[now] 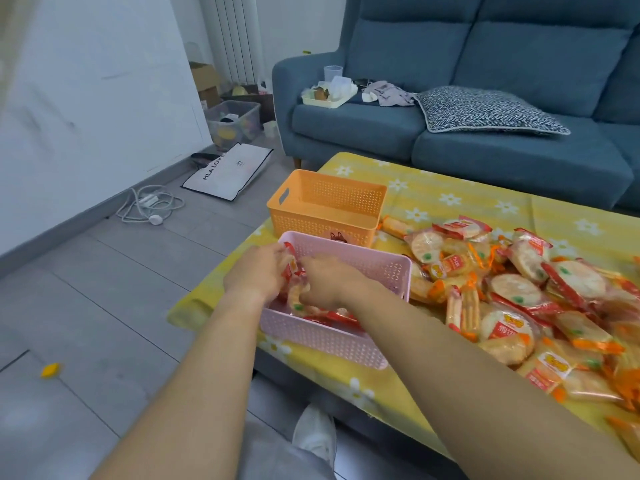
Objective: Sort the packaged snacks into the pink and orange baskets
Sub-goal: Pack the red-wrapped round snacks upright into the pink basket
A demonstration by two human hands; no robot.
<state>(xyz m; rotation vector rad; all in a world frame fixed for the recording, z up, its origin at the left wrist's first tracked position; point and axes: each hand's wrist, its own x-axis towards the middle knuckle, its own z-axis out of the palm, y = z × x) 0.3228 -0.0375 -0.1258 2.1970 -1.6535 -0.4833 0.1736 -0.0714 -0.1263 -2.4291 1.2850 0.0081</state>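
Reaching into the pink perforated plastic basket (332, 344), both hands meet over its left end in the head view. The left hand (258, 273) has its fingers curled round a clutch of clear, red-edged snack packets (294, 271). The right hand (330, 278) closes on the same clutch from the other side, fingers bent down onto the wrappers. Its fingertips are hidden, so how tight that hold is cannot be told.

Held low between the basket walls, the clutch looks about to be set down rather than dropped. It would join a few loose red packets (332, 317) lying on the basket floor.

The orange perforated plastic basket (325, 206) stands just behind the pink one and shows nothing inside from this angle. Both baskets sit at the left end of the yellow daisy-print tablecloth (450, 195). Just beside them, to the right, spreads the heap of mixed snack packets (519, 292), some red-trimmed and some orange-trimmed, within easy reach of the right arm. Judging by its size, most of the sorting is not yet done.

A blue fabric sofa (485, 157) stands beyond.
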